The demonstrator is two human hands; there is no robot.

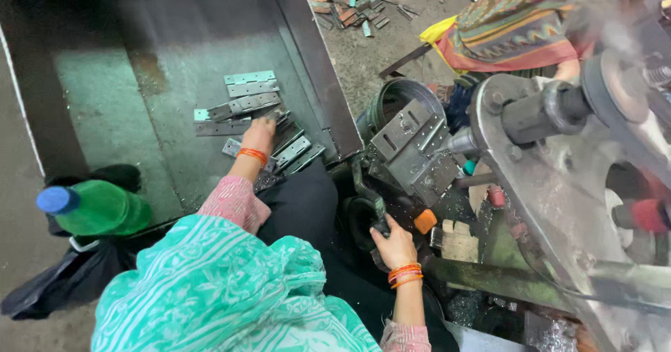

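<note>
Left hand (259,134): centre of the frame, reaching up into the metal tray (175,30); fingers curled down onto the near end of the hinge pile (253,118), touching a piece at the fingertips; whether anything is actually clasped cannot be told.
Hinge pile: flat grey metal hinges, lying just above and to either side of the left fingertips; about four laid flat in the upper part, about four more stacked slantwise to the lower right of the wrist; exact count unclear where they overlap.
Left wrist: one cluster of orange bangles (252,155), pink patterned sleeve below.
Right hand (395,242): lower centre-right, fist wrapped tight round the dark lever handle (376,212); handle rising out of the top of the fist toward the upper left.
Right wrist: one cluster of orange bangles, just below the fist.
Metal fixture (414,149): grey angled block with holes, just above and right of the lever; one in view.
Machine wheel and shaft (552,107): right side of the frame, large and grey.
Green bottle (94,209): one, blue cap, lying at the lower left, well apart from both hands.
Scrap pieces (349,2): scattered on the floor at top centre, too many and too small to count.
Another person: patterned cloth (517,16) at upper right.
</note>
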